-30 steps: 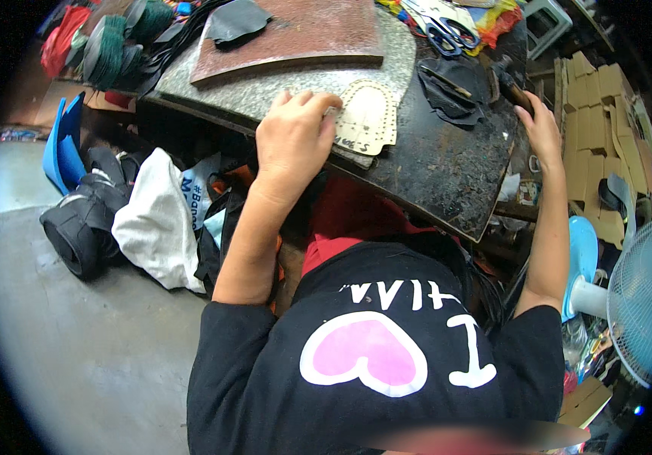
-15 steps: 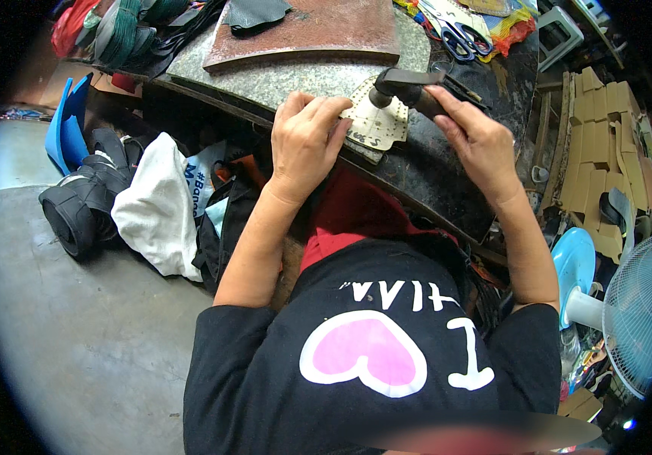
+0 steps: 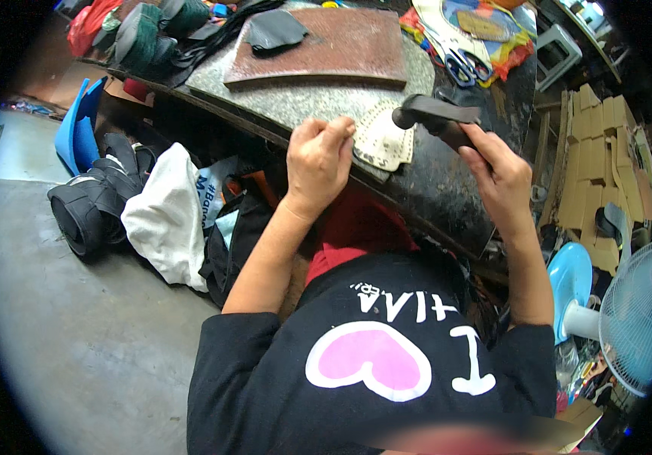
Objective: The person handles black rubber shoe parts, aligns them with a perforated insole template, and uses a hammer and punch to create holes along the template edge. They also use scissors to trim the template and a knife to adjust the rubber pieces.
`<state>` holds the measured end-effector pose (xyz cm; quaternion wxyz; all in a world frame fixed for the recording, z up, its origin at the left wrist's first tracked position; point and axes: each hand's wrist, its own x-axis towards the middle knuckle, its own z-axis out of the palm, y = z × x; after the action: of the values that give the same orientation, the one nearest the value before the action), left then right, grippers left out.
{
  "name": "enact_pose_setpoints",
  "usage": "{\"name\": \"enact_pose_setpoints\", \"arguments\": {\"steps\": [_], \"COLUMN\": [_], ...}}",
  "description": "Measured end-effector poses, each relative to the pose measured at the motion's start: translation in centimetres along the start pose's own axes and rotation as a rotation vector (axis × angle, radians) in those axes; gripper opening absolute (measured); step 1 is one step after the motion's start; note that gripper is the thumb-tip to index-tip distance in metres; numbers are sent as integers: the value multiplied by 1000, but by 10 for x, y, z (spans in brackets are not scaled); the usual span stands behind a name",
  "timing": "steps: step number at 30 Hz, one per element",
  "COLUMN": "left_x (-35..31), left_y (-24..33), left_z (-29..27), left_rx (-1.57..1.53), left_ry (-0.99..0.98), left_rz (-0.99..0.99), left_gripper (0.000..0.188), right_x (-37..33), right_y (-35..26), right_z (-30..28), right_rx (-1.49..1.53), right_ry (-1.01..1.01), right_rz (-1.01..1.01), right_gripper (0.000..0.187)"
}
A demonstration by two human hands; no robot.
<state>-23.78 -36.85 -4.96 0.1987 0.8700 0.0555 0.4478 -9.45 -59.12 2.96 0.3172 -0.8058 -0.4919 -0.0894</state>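
My right hand (image 3: 502,176) is closed round the handle of a hammer (image 3: 433,114). Its dark head hangs to the right of a cream, hole-dotted pattern piece (image 3: 388,136), apart from it. The pattern piece lies at the front edge of a speckled stone slab (image 3: 303,106) and has dark marks along its lower side. At the left edge of that piece is my left hand (image 3: 317,168), fingers curled and thumb pressed against them. Whatever its fingertips pinch, if anything, is hidden.
Behind the pattern piece, a reddish-brown board (image 3: 341,49) carries a dark leather scrap (image 3: 276,32). Scissors (image 3: 466,67) lie at the back right of the dark bench. A white cloth bag (image 3: 166,216) is left of my legs; a fan (image 3: 633,318) and cardboard pieces (image 3: 595,167) are on the right.
The hammer has come up off the pattern piece and moved to the right with my right hand. My left hand's fingers have curled in more tightly. The whole view has shifted slightly.
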Motion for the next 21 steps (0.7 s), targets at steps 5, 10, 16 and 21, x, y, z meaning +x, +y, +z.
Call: {"name": "enact_pose_setpoints", "arguments": {"steps": [5, 10, 16, 21], "left_x": [9, 47, 148, 168], "left_y": [6, -8, -83, -130], "left_z": [-7, 1, 71, 118], "left_rx": [72, 63, 182, 500], "left_ry": [-120, -225, -133, -398], "left_rz": [-1, 71, 222, -11], "left_gripper": [31, 18, 29, 63], "right_x": [-6, -17, -15, -25], "right_y": [11, 46, 112, 157], "right_z": [29, 19, -16, 2], "right_rx": [7, 164, -249, -671], "right_ry": [-100, 36, 290, 204], "right_rz": [96, 137, 349, 444], "right_gripper": [33, 37, 40, 47]}}
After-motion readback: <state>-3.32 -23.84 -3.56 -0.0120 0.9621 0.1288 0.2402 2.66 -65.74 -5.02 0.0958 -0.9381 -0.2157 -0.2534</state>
